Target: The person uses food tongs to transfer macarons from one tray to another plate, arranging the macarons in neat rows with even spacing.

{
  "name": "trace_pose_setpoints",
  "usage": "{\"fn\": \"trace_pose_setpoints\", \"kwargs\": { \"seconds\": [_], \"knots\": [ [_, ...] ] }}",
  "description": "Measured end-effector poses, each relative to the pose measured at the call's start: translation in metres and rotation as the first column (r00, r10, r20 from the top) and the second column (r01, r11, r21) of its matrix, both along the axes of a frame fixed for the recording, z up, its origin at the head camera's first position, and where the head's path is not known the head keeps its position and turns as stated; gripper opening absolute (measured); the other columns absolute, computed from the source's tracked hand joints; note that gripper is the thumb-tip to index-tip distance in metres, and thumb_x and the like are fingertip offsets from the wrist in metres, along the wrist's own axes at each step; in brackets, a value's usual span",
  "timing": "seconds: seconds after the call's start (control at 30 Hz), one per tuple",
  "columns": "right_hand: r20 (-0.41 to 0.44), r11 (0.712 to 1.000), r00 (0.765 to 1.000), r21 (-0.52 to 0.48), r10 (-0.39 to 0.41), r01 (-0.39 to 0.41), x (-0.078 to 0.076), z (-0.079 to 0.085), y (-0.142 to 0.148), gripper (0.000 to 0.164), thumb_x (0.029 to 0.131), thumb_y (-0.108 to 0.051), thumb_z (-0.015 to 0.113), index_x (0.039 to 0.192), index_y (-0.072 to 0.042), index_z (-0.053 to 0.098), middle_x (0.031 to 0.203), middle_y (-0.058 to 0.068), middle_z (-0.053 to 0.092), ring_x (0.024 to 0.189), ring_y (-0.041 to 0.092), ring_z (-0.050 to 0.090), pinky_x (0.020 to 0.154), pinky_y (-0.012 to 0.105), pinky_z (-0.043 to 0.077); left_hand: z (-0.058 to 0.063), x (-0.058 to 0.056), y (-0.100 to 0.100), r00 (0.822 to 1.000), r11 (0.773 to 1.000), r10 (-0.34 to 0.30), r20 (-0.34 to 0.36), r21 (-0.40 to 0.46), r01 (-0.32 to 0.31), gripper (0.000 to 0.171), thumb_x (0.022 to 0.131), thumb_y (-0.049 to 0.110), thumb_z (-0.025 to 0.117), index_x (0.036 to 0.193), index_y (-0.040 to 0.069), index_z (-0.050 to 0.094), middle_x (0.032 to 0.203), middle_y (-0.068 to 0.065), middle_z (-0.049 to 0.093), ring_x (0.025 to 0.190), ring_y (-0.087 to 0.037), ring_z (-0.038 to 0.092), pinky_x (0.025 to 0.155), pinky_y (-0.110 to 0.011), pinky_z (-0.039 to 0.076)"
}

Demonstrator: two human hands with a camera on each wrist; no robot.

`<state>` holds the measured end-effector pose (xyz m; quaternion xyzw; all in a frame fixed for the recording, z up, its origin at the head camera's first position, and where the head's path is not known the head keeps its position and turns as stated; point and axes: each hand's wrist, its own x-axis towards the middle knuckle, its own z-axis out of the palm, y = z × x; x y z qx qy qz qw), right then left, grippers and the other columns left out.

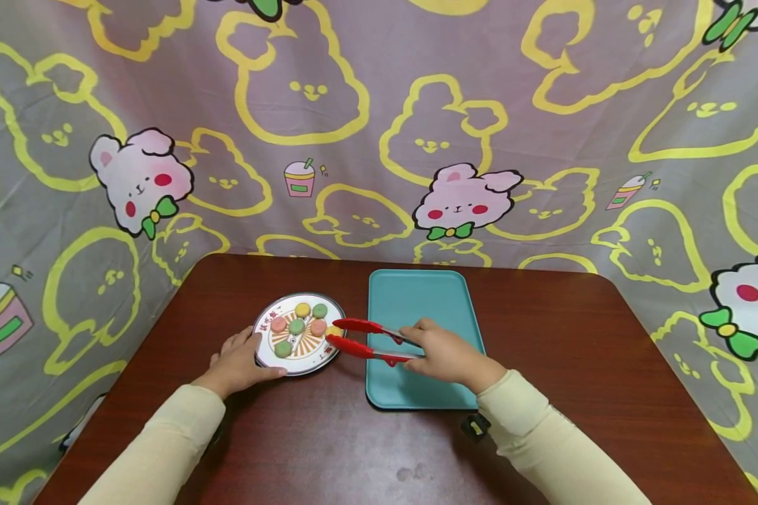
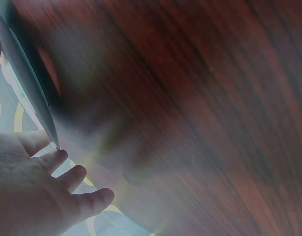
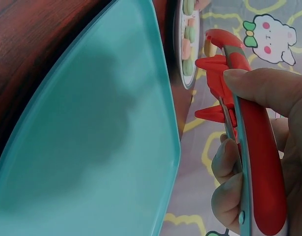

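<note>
A white plate [image 1: 309,361] with a dark rim and printed pattern holds several green, pink and yellow macarons [image 1: 297,327]. My left hand [image 1: 240,363] rests at the plate's left edge, its thumb along the near rim. In the left wrist view, its fingers [image 2: 74,179] are spread and fairly straight beside the rim. My right hand [image 1: 445,354] grips a pair of tongs [image 1: 354,346] with red tips and metal arms. The tongs' spread tips reach over the plate's right rim, on either side of a yellow macaron [image 1: 333,331].
A teal rectangular tray [image 1: 417,389] lies on the brown wooden table [image 1: 562,337], right of the plate and under the right hand and tongs. A patterned curtain [image 1: 379,126] hangs behind the table and at both sides.
</note>
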<state>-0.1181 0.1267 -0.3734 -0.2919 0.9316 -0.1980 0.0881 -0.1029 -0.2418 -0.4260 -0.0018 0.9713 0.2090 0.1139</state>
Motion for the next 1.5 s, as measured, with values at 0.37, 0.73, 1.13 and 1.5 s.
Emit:
{"fn": "trace_pose_setpoints", "kwargs": {
  "seconds": [0.37, 0.73, 1.13, 1.5],
  "knots": [
    [0.011, 1.000, 1.000, 0.013, 0.025, -0.025, -0.002, -0.002, -0.009, 0.057, 0.085, -0.020, 0.074, 0.136, -0.003, 0.054, 0.116, 0.014, 0.056, 0.089, 0.018, 0.059, 0.072, 0.036, 0.050, 0.000, -0.001, 0.001, 1.000, 1.000, 0.005, 0.012, -0.007, -0.005, 0.107, 0.071, 0.060, 0.076, 0.143, -0.007, 0.034, 0.147, -0.035, 0.023, 0.133, -0.054, 0.018, 0.098, -0.074, 0.021],
    [-0.003, 0.998, 0.998, 0.039, 0.059, -0.059, -0.004, -0.003, -0.021, 0.057, 0.085, -0.021, 0.073, 0.135, -0.003, 0.055, 0.114, 0.014, 0.057, 0.088, 0.019, 0.059, 0.074, 0.037, 0.050, 0.003, 0.000, 0.002, 1.000, 1.000, 0.007, 0.014, -0.006, -0.007, 0.106, 0.071, 0.059, 0.076, 0.142, -0.008, 0.035, 0.146, -0.035, 0.024, 0.132, -0.054, 0.019, 0.098, -0.074, 0.021],
    [0.004, 0.996, 0.997, 0.047, 0.076, -0.076, -0.007, -0.004, -0.035, 0.056, 0.085, -0.020, 0.072, 0.135, -0.003, 0.054, 0.113, 0.013, 0.057, 0.085, 0.019, 0.059, 0.073, 0.037, 0.050, 0.004, 0.001, 0.003, 1.000, 1.000, 0.007, 0.006, -0.003, -0.007, 0.104, 0.071, 0.058, 0.076, 0.141, -0.008, 0.036, 0.146, -0.035, 0.025, 0.132, -0.054, 0.020, 0.098, -0.074, 0.022],
    [0.005, 0.993, 0.995, 0.060, 0.101, -0.101, -0.011, -0.006, -0.042, 0.056, 0.085, -0.019, 0.070, 0.135, 0.000, 0.053, 0.113, 0.015, 0.057, 0.086, 0.019, 0.059, 0.073, 0.036, 0.050, 0.003, 0.000, 0.002, 1.000, 1.000, 0.005, 0.007, -0.007, -0.005, 0.105, 0.071, 0.059, 0.076, 0.142, -0.008, 0.035, 0.146, -0.035, 0.025, 0.132, -0.054, 0.019, 0.098, -0.074, 0.022]
  ]
}}
